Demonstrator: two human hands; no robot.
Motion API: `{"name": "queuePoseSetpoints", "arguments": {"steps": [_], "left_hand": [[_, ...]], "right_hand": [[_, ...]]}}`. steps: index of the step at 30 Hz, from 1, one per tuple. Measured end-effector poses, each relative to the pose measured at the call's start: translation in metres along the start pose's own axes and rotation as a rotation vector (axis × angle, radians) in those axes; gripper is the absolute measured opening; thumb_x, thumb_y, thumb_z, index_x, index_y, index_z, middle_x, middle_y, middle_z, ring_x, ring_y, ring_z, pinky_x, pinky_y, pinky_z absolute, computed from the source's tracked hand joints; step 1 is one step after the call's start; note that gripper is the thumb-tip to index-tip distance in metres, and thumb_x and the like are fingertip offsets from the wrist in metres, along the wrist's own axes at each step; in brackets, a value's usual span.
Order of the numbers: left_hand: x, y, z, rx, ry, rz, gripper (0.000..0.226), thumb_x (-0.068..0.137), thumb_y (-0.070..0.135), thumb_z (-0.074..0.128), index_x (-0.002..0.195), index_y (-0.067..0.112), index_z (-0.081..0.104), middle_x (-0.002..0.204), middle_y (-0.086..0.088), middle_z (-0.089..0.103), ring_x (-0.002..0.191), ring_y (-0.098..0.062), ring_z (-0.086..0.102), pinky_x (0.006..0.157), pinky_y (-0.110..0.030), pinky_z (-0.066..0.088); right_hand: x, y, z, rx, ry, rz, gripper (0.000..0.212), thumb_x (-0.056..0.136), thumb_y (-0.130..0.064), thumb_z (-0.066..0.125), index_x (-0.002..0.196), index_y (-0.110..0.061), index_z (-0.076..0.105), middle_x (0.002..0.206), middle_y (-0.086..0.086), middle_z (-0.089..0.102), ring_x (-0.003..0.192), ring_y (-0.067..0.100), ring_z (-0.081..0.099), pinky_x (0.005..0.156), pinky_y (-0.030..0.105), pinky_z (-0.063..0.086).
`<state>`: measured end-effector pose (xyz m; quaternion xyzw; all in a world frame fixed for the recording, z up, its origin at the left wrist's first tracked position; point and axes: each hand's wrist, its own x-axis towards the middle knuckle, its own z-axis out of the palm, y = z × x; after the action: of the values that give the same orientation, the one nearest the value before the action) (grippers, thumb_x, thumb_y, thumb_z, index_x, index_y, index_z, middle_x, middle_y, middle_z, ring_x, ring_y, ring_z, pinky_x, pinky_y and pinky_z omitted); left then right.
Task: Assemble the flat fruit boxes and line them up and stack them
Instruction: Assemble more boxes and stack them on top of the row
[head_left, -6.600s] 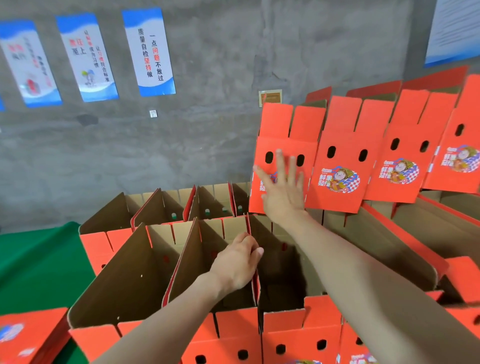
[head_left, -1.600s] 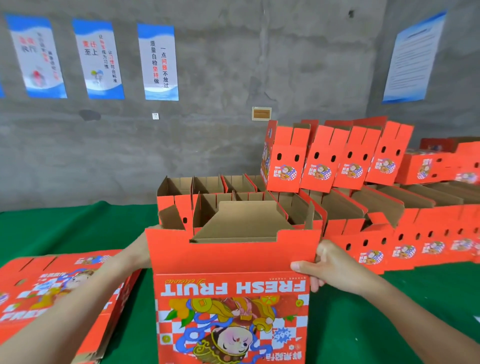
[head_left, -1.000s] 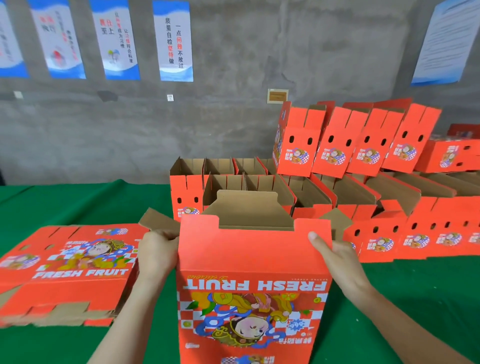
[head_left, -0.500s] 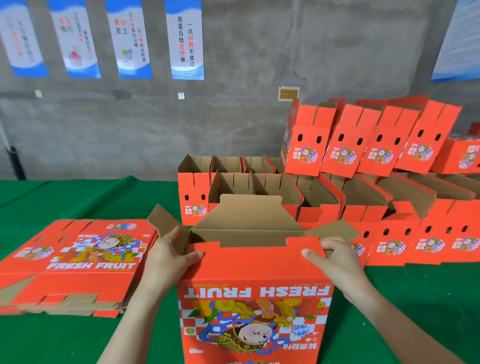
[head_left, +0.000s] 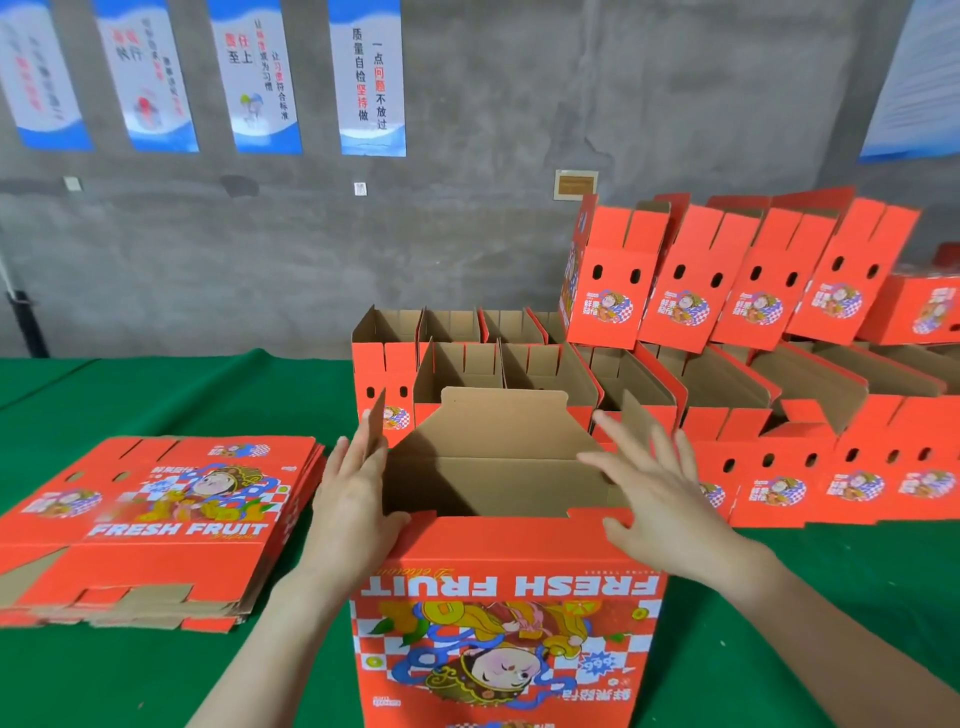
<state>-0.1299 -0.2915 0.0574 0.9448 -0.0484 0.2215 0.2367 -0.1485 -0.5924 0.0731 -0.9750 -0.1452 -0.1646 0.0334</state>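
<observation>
A red fruit box (head_left: 506, 613) printed "FRESH FRUIT" stands upside down in front of me on the green table, its brown inside open upward. My left hand (head_left: 353, 499) lies flat with straight fingers against the box's left side flap, which stands upright. My right hand (head_left: 654, 493) has its fingers spread and straight at the right top corner, near the right side flap. The far flap stands up behind the opening. A pile of flat boxes (head_left: 150, 525) lies to the left.
Rows of assembled open boxes (head_left: 649, 395) stand behind and to the right, with more boxes (head_left: 727, 270) leaning on top of them. Green cloth (head_left: 171, 395) covers the table. A grey wall with posters (head_left: 371, 78) rises behind.
Both hands have let go of the box's near top edge and now lie with straight fingers at the side flaps, which have swung from outward to upright. The camera moved closer.
</observation>
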Motion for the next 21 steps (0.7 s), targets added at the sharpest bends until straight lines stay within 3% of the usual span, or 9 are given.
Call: {"name": "queuePoseSetpoints", "arguments": {"steps": [3, 6, 9, 12, 14, 16, 19, 21], "left_hand": [[0.001, -0.001, -0.001, -0.045, -0.019, 0.089, 0.088, 0.070, 0.007, 0.079, 0.147, 0.015, 0.035, 0.160, 0.005, 0.011, 0.144, -0.025, 0.020, 0.116, -0.041, 0.024], [0.002, -0.003, 0.001, -0.098, -0.036, 0.192, 0.085, 0.073, 0.001, 0.074, 0.147, 0.020, 0.035, 0.159, 0.009, 0.010, 0.143, -0.020, 0.024, 0.116, -0.037, 0.026], [0.002, -0.006, 0.000, -0.164, -0.104, 0.302, 0.086, 0.081, 0.008, 0.071, 0.146, 0.040, 0.026, 0.155, 0.009, 0.023, 0.141, -0.015, 0.028, 0.116, -0.036, 0.027], [0.004, -0.006, -0.001, -0.157, -0.234, 0.362, 0.073, 0.090, 0.033, 0.062, 0.144, 0.053, 0.017, 0.145, 0.009, 0.045, 0.132, -0.012, 0.041, 0.107, -0.031, 0.036], [0.010, -0.006, -0.001, -0.042, -0.282, 0.347, 0.056, 0.095, 0.046, 0.047, 0.144, 0.050, 0.021, 0.135, 0.007, 0.055, 0.125, -0.016, 0.049, 0.100, -0.029, 0.040], [0.023, -0.005, 0.003, 0.025, -0.254, 0.300, 0.046, 0.099, 0.041, 0.037, 0.145, 0.040, 0.030, 0.129, -0.003, 0.059, 0.118, -0.026, 0.054, 0.090, -0.030, 0.040], [0.043, 0.002, 0.007, 0.132, -0.203, 0.208, 0.054, 0.098, 0.031, 0.044, 0.148, 0.036, 0.025, 0.116, -0.010, 0.045, 0.110, -0.032, 0.049, 0.091, -0.034, 0.040], [0.049, 0.002, 0.014, 0.263, -0.230, 0.114, 0.065, 0.093, 0.036, 0.048, 0.148, 0.043, 0.017, 0.132, -0.011, 0.031, 0.126, -0.032, 0.032, 0.105, -0.042, 0.033]], "right_hand": [[0.020, -0.003, -0.013, -0.155, -0.231, -0.079, 0.086, 0.077, -0.021, 0.056, 0.149, -0.041, 0.013, 0.155, -0.017, -0.024, 0.139, 0.027, -0.034, 0.110, 0.060, -0.019], [0.038, -0.012, -0.022, -0.252, -0.467, -0.037, 0.095, 0.079, -0.016, 0.056, 0.151, -0.037, -0.002, 0.157, -0.011, -0.021, 0.142, 0.031, -0.026, 0.112, 0.063, -0.010], [0.046, -0.021, -0.026, -0.276, -0.585, 0.007, 0.097, 0.080, -0.010, 0.055, 0.151, -0.033, -0.007, 0.157, -0.003, -0.025, 0.144, 0.032, -0.020, 0.114, 0.063, 0.002], [0.046, -0.024, -0.028, -0.286, -0.610, 0.020, 0.096, 0.081, -0.008, 0.054, 0.152, -0.031, -0.007, 0.156, 0.001, -0.027, 0.144, 0.032, -0.020, 0.115, 0.062, 0.007], [0.046, -0.024, -0.029, -0.279, -0.608, 0.020, 0.096, 0.081, -0.008, 0.054, 0.152, -0.031, -0.006, 0.156, 0.001, -0.027, 0.144, 0.031, -0.020, 0.116, 0.060, 0.007], [0.044, -0.024, -0.029, -0.261, -0.598, 0.019, 0.096, 0.081, -0.008, 0.054, 0.152, -0.031, -0.006, 0.156, 0.001, -0.026, 0.145, 0.031, -0.020, 0.116, 0.058, 0.005], [0.042, -0.021, -0.027, -0.254, -0.563, 0.003, 0.095, 0.081, -0.008, 0.054, 0.152, -0.031, -0.005, 0.157, 0.001, -0.025, 0.145, 0.031, -0.019, 0.117, 0.056, 0.002], [0.038, -0.017, -0.025, -0.213, -0.511, -0.007, 0.096, 0.080, -0.007, 0.053, 0.152, -0.034, -0.005, 0.157, -0.001, -0.025, 0.145, 0.030, -0.018, 0.117, 0.053, 0.000]]}}
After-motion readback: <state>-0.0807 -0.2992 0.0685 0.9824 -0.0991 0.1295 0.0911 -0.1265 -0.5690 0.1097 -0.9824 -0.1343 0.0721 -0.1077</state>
